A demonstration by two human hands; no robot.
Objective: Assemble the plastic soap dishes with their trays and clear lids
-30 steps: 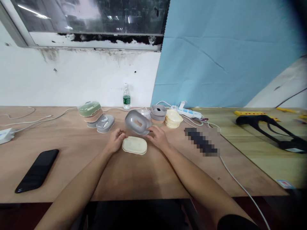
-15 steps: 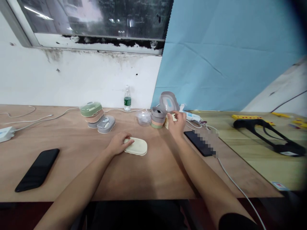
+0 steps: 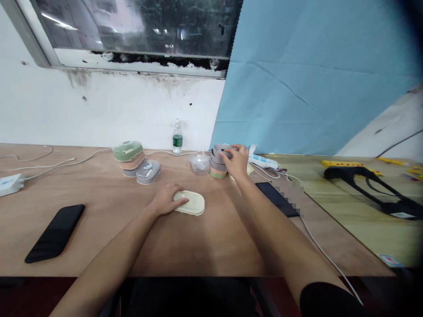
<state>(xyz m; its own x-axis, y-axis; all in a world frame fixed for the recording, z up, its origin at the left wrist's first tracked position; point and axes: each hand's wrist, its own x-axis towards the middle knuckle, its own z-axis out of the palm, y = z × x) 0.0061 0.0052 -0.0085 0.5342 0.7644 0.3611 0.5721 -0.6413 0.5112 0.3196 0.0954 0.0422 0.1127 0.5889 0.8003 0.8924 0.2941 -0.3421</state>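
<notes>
Head view: the left hand [image 3: 166,200] lies loose on the desk [image 3: 211,237], its fingers draped, not clamped, over the left end of a cream oval soap-dish tray [image 3: 191,204] that lies flat near the desk's middle. The right hand [image 3: 236,161] reaches farther back, with its fingers curled and closed on a gray soap-box shell [image 3: 219,152] sitting atop a short stack of shells [image 3: 216,169] in gray, orange and green.

Just left of that stack is a clear plastic cup [image 3: 199,163], and a water bottle [image 3: 177,138] stands behind it by the wall. Farther left are a green-lidded stack [image 3: 129,155] and a gray closed soap box [image 3: 148,171]. One black phone [image 3: 55,232] lies at the near left, and a second phone [image 3: 276,198] lies beside the right forearm, near a white power strip [image 3: 262,161].

Both pieces look like thin moulded plastic: light, stiff and smooth enough to slide on the wood. The long rims, pinched between thumb and fingers, look like the surest hold, since the rounded tops offer little purchase.
</notes>
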